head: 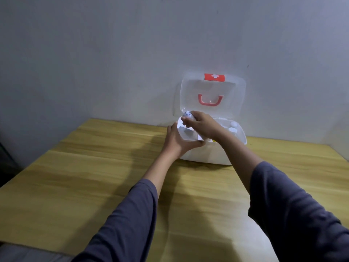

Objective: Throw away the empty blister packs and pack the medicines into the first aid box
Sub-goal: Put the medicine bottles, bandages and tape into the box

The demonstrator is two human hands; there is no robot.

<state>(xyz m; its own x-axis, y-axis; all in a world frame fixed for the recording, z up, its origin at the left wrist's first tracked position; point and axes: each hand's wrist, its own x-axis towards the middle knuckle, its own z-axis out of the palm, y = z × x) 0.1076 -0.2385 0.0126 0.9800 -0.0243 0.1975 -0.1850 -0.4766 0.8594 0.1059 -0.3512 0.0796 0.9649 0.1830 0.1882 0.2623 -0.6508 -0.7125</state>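
Observation:
A white first aid box [211, 156] stands open at the back of the wooden table, its clear lid [236, 103] with a red cross label and pink handle leaning on the wall. My right hand [202, 125] is over the box's left part, shut on a small white medicine bottle [186, 115] with dark print. My left hand [177, 140] grips the box's left front rim. Small white containers [233, 127] lie inside at the right. What lies under my hands is hidden.
The yellow wooden table [94, 176] stretches toward me from the grey wall. A dark object [5, 159] sits off the table's left edge. No blister packs show on the tabletop.

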